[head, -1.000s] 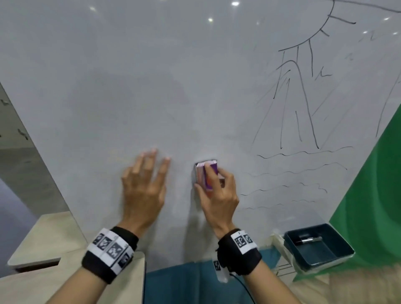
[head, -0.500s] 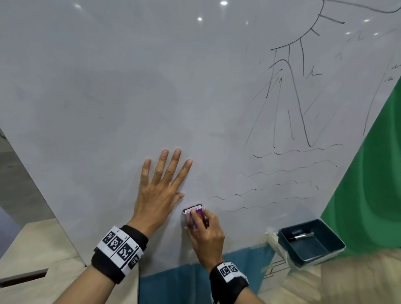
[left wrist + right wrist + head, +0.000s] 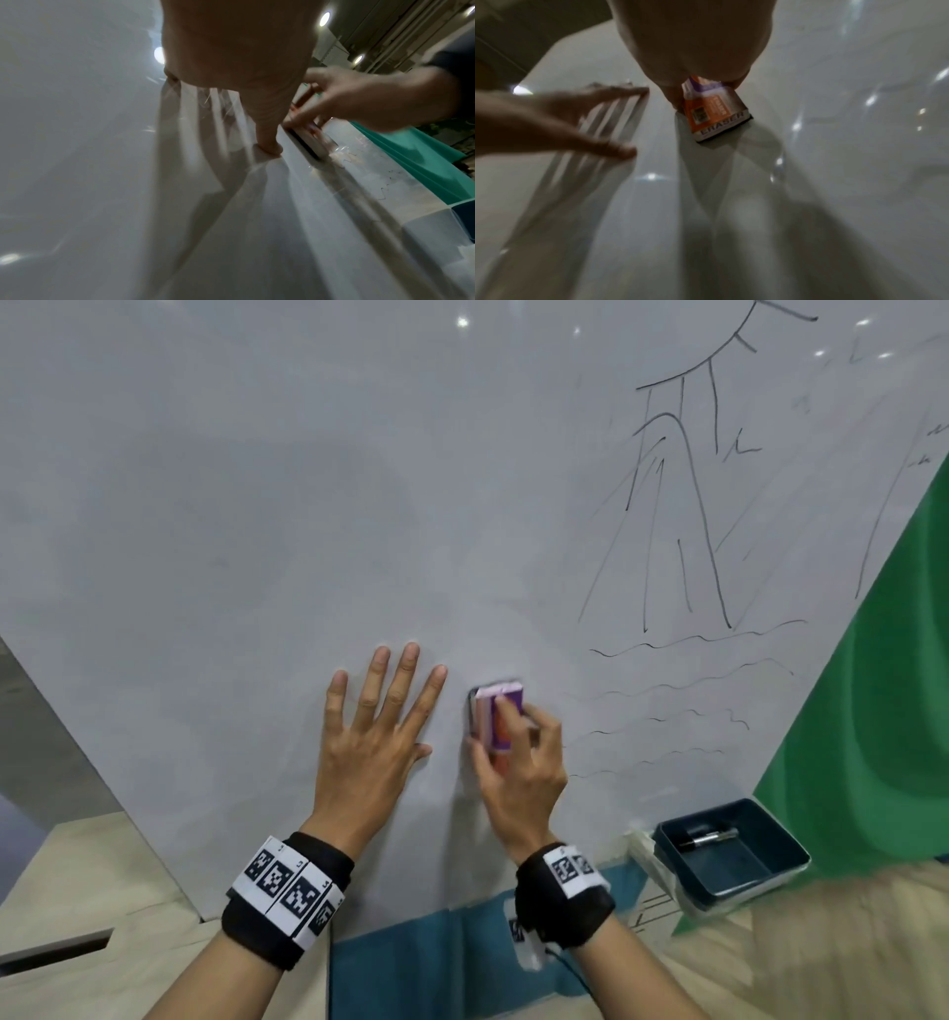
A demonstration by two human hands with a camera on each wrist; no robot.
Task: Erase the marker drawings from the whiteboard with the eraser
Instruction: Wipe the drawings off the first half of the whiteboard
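Note:
The whiteboard (image 3: 257, 505) fills the head view, wiped pale on its left and middle. Black marker drawings (image 3: 683, 531) of a sun, a peak and wavy lines remain on its right part. My right hand (image 3: 518, 762) grips the purple and orange eraser (image 3: 495, 716) and presses its dark felt against the board, just left of the wavy lines. In the right wrist view the eraser (image 3: 713, 113) shows its label. My left hand (image 3: 380, 721) lies flat on the board with fingers spread, a little left of the eraser.
A dark teal tray (image 3: 729, 850) with a marker (image 3: 711, 837) in it sits at the board's lower right. Green cloth (image 3: 873, 711) hangs at the right. Wooden tabletops (image 3: 77, 916) lie at the lower left, and a blue panel (image 3: 411, 963) runs under the board.
My right hand swept the eraser down the board, then back up and slightly right toward the wavy lines. My left hand stayed flat on the board.

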